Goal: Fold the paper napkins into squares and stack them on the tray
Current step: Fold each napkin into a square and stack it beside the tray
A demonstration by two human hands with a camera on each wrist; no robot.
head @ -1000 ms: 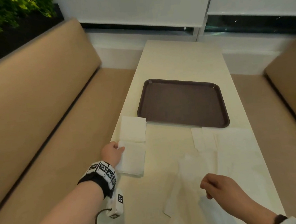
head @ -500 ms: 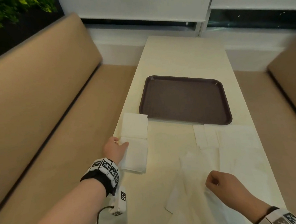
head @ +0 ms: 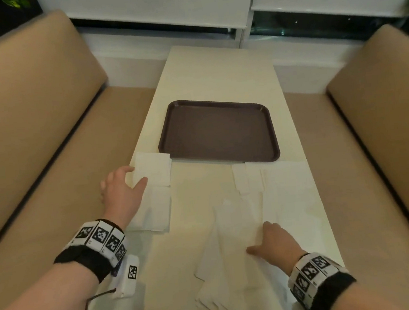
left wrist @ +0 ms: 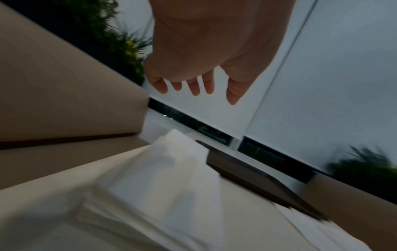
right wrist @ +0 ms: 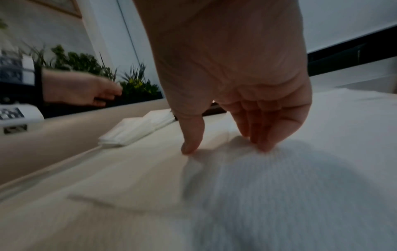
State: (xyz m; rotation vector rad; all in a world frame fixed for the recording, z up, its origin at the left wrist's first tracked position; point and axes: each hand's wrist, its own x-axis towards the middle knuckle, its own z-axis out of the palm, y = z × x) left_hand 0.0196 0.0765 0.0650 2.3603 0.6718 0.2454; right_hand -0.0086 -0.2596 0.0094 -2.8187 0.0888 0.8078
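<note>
Napkins [head: 234, 239] lie unfolded on the near desk [head: 215, 73], the right hand [head: 273, 242] pressing them with straight fingers. Left hand [head: 122, 190] hovers, grip apart, over folded napkins [head: 153, 169] left of the tray [head: 217, 131].

Left hand [head: 122, 190] over folded napkins [head: 153, 171] beside brown tray [head: 217, 131].

Legible text, labels, brands, numbers: none in any view.

Coded markings only:
- Left wristband [head: 99, 240], lower left of the head view: a row of black-and-white square code tags, no letters to be made out.
- White device [head: 128, 274] under the left wrist: one such square tag on its upper face.
- Right wristband [head: 315, 274], lower right of the head view: a similar row of square tags; any small print is too blurred to read.
</note>
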